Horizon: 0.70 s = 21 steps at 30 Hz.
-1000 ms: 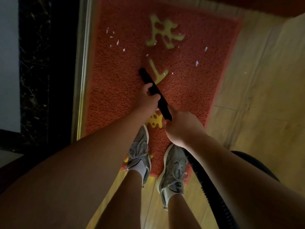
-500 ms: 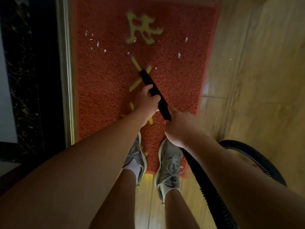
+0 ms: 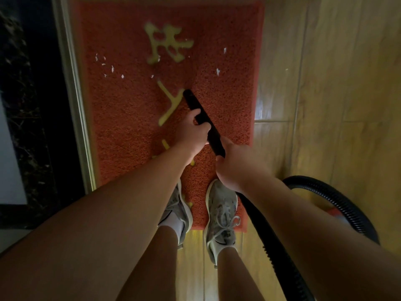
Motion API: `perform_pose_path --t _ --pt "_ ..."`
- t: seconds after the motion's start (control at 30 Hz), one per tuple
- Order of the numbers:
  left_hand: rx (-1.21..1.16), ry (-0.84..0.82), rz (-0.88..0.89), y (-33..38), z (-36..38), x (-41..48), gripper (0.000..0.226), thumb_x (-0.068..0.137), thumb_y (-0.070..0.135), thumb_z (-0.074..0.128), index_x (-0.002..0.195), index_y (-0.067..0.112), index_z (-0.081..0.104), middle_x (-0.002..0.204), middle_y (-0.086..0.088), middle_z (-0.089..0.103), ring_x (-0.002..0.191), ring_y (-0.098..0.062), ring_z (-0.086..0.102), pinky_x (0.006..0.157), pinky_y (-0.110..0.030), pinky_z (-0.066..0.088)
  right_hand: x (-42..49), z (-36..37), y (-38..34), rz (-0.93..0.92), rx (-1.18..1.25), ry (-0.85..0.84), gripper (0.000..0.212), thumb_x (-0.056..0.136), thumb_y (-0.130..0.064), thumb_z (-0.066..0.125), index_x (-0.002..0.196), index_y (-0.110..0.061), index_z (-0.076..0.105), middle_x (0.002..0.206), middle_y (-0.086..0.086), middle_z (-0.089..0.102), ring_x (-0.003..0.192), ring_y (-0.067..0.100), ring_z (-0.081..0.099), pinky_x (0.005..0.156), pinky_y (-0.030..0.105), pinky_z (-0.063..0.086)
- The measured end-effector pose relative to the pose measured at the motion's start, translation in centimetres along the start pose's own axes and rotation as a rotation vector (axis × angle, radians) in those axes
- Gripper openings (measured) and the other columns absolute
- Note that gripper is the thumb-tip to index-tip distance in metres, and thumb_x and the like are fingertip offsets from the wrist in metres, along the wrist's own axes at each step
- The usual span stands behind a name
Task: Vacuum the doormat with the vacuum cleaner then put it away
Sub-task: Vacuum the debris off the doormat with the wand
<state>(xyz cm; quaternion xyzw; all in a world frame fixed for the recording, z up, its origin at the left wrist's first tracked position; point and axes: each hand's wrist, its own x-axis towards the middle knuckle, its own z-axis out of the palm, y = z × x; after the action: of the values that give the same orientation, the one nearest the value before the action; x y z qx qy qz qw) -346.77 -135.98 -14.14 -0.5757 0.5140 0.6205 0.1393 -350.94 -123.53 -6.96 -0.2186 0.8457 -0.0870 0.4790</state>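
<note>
A red doormat point(image 3: 130, 109) with yellow characters lies on the floor below me. White scraps point(image 3: 112, 69) are scattered over its far half. A black vacuum nozzle point(image 3: 196, 107) slants across the mat's middle, its tip resting on the mat beside a yellow character. My left hand point(image 3: 192, 133) grips the nozzle partway down. Lower on the tube, my right hand point(image 3: 235, 164) grips where the black ribbed hose point(image 3: 271, 242) begins. The hose runs down past my right leg and loops behind on the right.
My two grey sneakers point(image 3: 221, 216) stand on the mat's near edge. A metal door threshold point(image 3: 76, 109) and dark marble strip border the mat on the left. Wooden floor point(image 3: 336, 105) stretches to the right, where an orange part point(image 3: 335, 213) shows inside the hose loop.
The view has shifted so the mat sits more centred. The nozzle tip has slid right, from the yellow stroke's left side to its right. Both hands keep their grip.
</note>
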Motion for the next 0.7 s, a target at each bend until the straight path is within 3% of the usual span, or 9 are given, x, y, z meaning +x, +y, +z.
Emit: perform_pose_path --t 0.2,0.4,0.7 --pt "0.009 -0.040 -0.007 0.5 1.6 -0.7 0.055 0.099 0.005 0.056 0.150 0.023 0.045 0.143 -0.013 0.054 0.100 -0.019 0.066 0.080 -0.031 0.062 -0.6 -0.7 1.0 0.017 0.039 0.004 0.053 0.098 -0.028 0.044 0.151 -0.024 0.037 0.078 -0.001 0.055 0.068 0.019 0.059 0.056 0.030 0.049" --pt "0.018 -0.078 -0.002 1.5 3.4 -0.7 0.057 0.098 0.004 0.058 0.150 0.022 0.045 0.146 -0.014 0.051 0.117 -0.030 0.064 0.083 -0.037 0.063 -0.8 -1.3 2.3 0.050 0.062 0.035 0.055 0.098 -0.026 0.042 0.152 -0.026 0.034 0.073 -0.001 0.050 0.065 0.020 0.055 0.050 0.029 0.041" --pt "0.090 -0.152 0.034 3.3 5.2 0.2 0.049 0.097 0.005 0.058 0.141 0.024 0.054 0.142 -0.015 0.054 0.113 -0.031 0.064 0.087 -0.047 0.061 -0.1 -2.3 3.0 0.104 0.142 0.097 0.057 0.097 -0.024 0.042 0.153 -0.026 0.033 0.071 -0.002 0.049 0.064 0.022 0.053 0.054 0.029 0.042"
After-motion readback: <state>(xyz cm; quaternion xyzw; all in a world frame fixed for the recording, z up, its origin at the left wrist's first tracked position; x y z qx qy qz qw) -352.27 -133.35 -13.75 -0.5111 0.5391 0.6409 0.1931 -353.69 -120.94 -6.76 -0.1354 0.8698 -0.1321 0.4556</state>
